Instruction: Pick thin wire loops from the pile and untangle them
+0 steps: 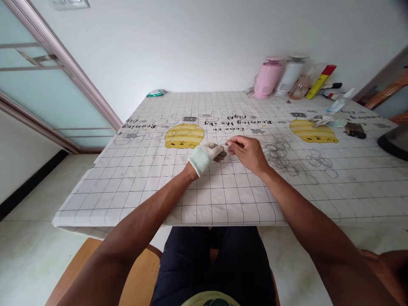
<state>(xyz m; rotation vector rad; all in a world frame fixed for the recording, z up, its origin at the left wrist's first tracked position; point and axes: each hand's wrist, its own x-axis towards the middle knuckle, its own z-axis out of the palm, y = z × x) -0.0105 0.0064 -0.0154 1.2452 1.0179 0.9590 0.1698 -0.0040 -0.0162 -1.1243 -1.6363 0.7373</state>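
Note:
My left hand (210, 155), in a white glove with a pale green cuff, is closed with its fingertips pinched together over the middle of the table. Facing it, my bare right hand (247, 151) pinches thumb against forefinger. Between and just around the fingertips shows a faint, thin dark loop (224, 165); both hands seem to grip it, though its exact path is hard to make out. Right of my right hand lies a tangled heap of thin dark loops (277, 155). Several similar loops (318, 159) lie apart from it, farther right.
A white checked tablecloth (127, 199) with yellow cartoon prints covers the table. Along the back right stand a pink cylinder (267, 80), a white cylinder (289, 76), a bottle (299, 87) and a yellow-red box (320, 83). A green packet (156, 93) lies at the back left.

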